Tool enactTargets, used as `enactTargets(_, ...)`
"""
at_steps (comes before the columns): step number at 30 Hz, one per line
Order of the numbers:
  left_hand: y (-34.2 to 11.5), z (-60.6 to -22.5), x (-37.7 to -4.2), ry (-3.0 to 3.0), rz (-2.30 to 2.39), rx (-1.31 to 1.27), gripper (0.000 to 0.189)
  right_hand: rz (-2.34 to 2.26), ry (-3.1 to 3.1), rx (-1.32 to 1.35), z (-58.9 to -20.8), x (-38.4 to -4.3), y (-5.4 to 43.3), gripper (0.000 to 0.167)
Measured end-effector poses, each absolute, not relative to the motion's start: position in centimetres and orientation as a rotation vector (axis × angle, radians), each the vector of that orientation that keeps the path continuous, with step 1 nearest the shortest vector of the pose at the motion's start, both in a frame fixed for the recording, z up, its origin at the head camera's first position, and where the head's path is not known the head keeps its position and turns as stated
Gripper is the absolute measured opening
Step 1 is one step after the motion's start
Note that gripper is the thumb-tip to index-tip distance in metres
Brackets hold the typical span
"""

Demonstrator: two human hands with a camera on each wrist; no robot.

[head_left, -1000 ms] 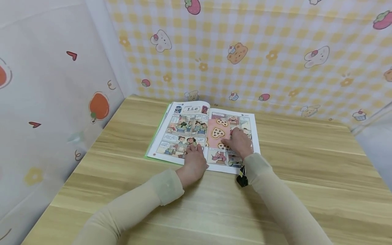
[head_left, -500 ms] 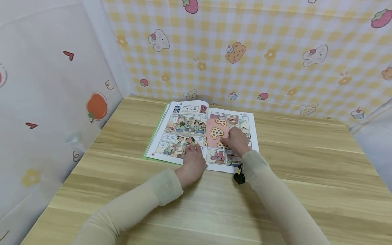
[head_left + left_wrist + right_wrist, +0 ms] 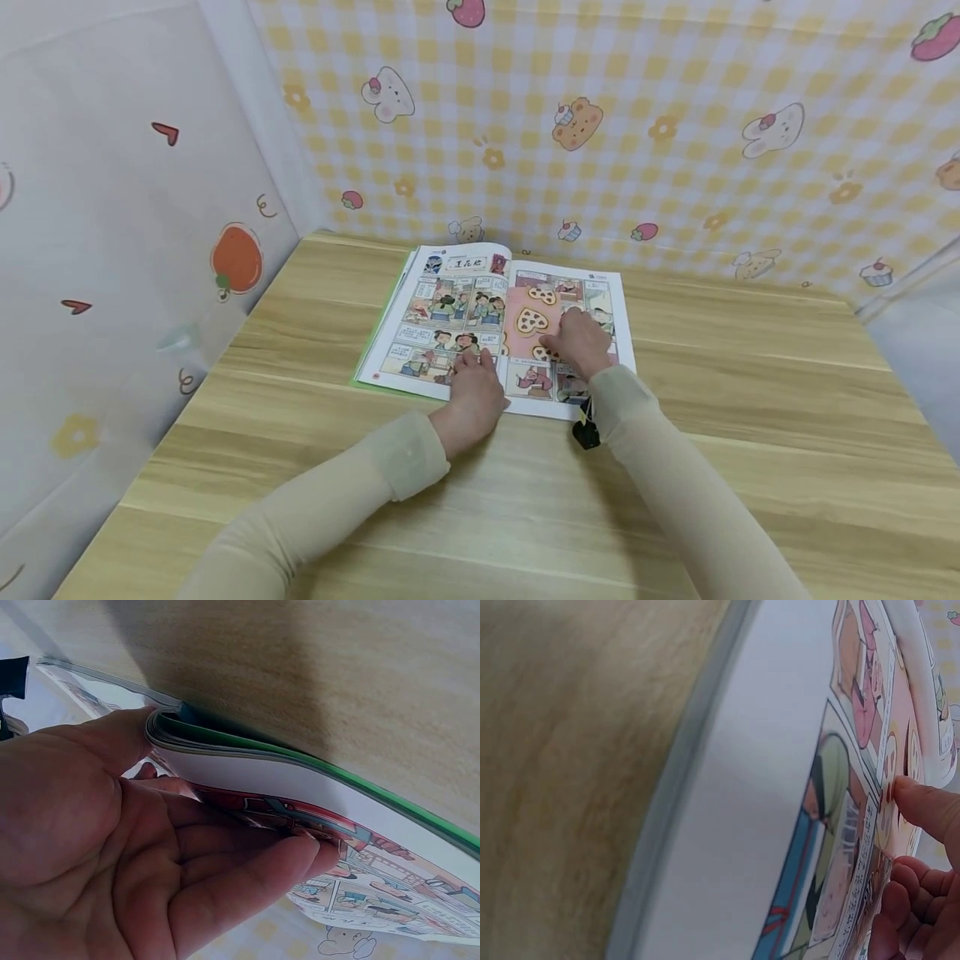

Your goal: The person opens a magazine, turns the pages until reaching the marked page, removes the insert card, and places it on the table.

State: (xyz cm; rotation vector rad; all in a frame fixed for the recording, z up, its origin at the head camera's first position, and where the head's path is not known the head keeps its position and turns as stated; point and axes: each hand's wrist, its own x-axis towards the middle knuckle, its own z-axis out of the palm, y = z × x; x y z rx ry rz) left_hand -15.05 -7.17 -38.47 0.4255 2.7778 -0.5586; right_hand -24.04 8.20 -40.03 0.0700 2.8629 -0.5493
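An open comic book (image 3: pixel 442 333) with a green cover edge lies on the wooden table, its pages facing up. My left hand (image 3: pixel 478 395) rests on the lower part of the left page, fingers loosely bent; in the left wrist view the thumb lies along the book's bottom edge near the spine. On the right page, beside the spine, lies a pink card (image 3: pixel 529 321) printed with heart-shaped cookies. My right hand (image 3: pixel 585 342) holds the card at its lower right, with the thumb (image 3: pixel 907 787) on its face and the other fingers curled at its edge.
A small black object (image 3: pixel 586 433) hangs by the right cuff, just below the book. Behind the table (image 3: pixel 750 375) rises a yellow checked cloth (image 3: pixel 667 175) with cartoon prints. A white printed cloth (image 3: pixel 120 250) stands along the left side.
The head view has shifted slightly. Both hands stay in place on the book, and the pink card keeps its spot beside the spine.
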Motion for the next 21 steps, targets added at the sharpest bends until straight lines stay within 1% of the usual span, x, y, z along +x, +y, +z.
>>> enactTargets(6, -7.25, -38.34, -15.00, 2.773, -0.563, 0.425, 0.077, -0.491, 2.863, 0.097, -39.66, -23.80, 7.74, 0.038)
enactTargets(10, -7.18, -38.52, -15.07, 2.776, -0.518, 0.397, 0.078, -0.460, 2.854, 0.107, -39.67, -23.89, 7.56, 0.036)
enactTargets(16, -7.29, -38.57, -15.03, 2.774, -0.559, 0.437, 0.077, -0.438, 2.833, 0.108, -39.45, -24.14, 7.34, 0.040)
enactTargets(21, -7.25, -38.34, -15.05, 2.775, -0.563, 0.449, 0.076, -0.454, 2.817, 0.114, -39.08, -24.16, 7.47, 0.038)
